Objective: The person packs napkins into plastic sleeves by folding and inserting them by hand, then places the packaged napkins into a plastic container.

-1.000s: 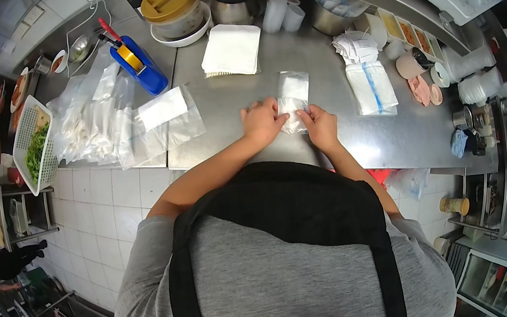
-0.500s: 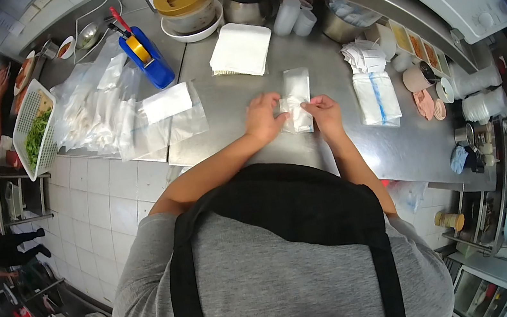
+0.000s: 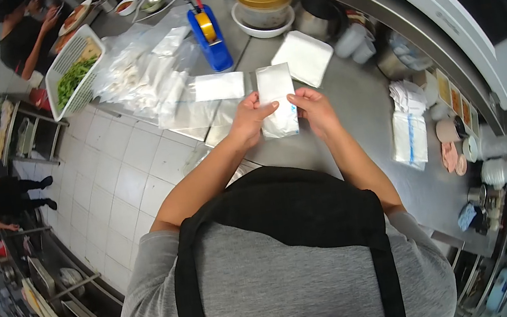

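Between both hands I hold a flat white packet [image 3: 275, 90], apparently folded paper in clear plastic, with small blue marks along its right edge. My left hand [image 3: 248, 122] is closed on its left side, thumb lying across the front. At the right edge, my right hand [image 3: 313, 110] pinches it with the thumb on top. The fingers behind the packet are hidden. Left of it, a similar white rectangle [image 3: 219, 87] lies on clear plastic bags [image 3: 145, 76]. A stack of white paper napkins [image 3: 302, 59] lies just beyond my right hand.
A blue tape dispenser [image 3: 212, 47] stands behind the bags. A basket of greens [image 3: 79, 78] sits at the left edge of the steel counter. A gold-lidded tub [image 3: 265, 1] stands at the back; white packs with a blue stripe [image 3: 409, 136] lie right. People stand at far left.
The packet has come up off the counter toward me and now stands held at both sides. Both hands have shifted from pressing at it to gripping its edges. The view has turned.
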A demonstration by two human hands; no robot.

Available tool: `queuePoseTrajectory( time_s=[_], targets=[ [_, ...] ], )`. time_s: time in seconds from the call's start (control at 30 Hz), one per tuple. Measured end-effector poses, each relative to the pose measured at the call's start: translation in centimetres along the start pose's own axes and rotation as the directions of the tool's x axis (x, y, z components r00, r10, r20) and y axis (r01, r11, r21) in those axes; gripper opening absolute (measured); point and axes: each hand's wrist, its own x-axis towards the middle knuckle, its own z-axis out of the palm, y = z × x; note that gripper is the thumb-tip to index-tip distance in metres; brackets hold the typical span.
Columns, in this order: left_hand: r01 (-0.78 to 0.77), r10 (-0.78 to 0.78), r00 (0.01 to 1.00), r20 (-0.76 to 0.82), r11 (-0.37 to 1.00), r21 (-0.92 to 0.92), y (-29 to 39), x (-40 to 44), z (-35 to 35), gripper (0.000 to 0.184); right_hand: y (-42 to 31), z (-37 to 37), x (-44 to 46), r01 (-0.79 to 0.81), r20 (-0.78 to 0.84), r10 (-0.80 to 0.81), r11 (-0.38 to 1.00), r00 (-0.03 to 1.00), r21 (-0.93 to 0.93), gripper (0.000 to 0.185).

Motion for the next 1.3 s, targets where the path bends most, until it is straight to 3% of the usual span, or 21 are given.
queuePoseTrajectory(
  time_s=[0.13,0.27,0.37,0.47,0.5,0.6,0.63,0.73,0.97,1.17,1.3],
  targets=[
    [-0.142,0.149,0.977,-0.156,0.988,0.052,2.8,-0.8,-4.8,0.037,-0.9,3.5,6.4,-0.028,0.098,0.043,0.988,0.994,-0.154,0.016],
    [-0.299,0.280,0.918,-0.279,0.954,-0.025,5.8,-2.4,-8.5,0.035,-3.0,9.6,13.8,0.101,-0.021,-0.119,0.915,0.993,-0.391,0.033],
    [-0.346,0.328,0.863,-0.383,0.938,0.024,7.7,-4.0,-9.8,0.036,-4.5,12.9,18.5,-0.096,-0.141,0.011,0.790,0.990,-0.606,0.045],
    [-0.363,0.350,0.827,-0.440,0.930,0.056,8.5,-4.7,-11.0,0.039,-4.5,14.5,22.8,-0.315,-0.147,0.286,0.739,0.947,-0.595,0.040],
    [-0.359,0.349,0.824,-0.447,0.931,0.065,8.7,-4.9,-11.4,0.041,-4.9,15.4,22.0,-0.305,-0.109,0.292,0.798,0.950,-0.519,0.035],
    [-0.364,0.353,0.817,-0.455,0.929,0.066,9.0,-5.3,-11.7,0.044,-4.3,14.4,23.8,-0.390,-0.118,0.379,0.803,0.918,-0.451,0.032],
    [-0.371,0.358,0.817,-0.453,0.927,0.063,9.2,-5.2,-11.6,0.044,-4.3,13.7,23.6,-0.389,-0.046,0.402,0.844,0.915,-0.370,0.026],
    [-0.407,0.379,0.802,-0.462,0.912,0.042,9.6,-4.8,-10.8,0.040,-4.7,14.1,19.1,-0.188,-0.025,0.188,0.953,0.982,-0.239,0.024],
    [-0.409,0.387,0.807,-0.445,0.911,0.050,9.6,-4.0,-10.6,0.038,-1.1,13.3,14.5,0.033,0.067,-0.037,0.998,0.997,0.060,0.018],
    [-0.407,0.384,0.807,-0.448,0.912,0.049,9.4,-4.3,-10.7,0.038,0.9,12.3,14.7,-0.020,-0.007,0.020,0.999,1.000,0.043,0.014],
    [-0.401,0.377,0.811,-0.447,0.915,0.043,9.5,-4.1,-10.4,0.038,3.0,11.4,16.1,0.086,0.021,-0.085,0.993,0.996,-0.084,0.017]
  ],
)
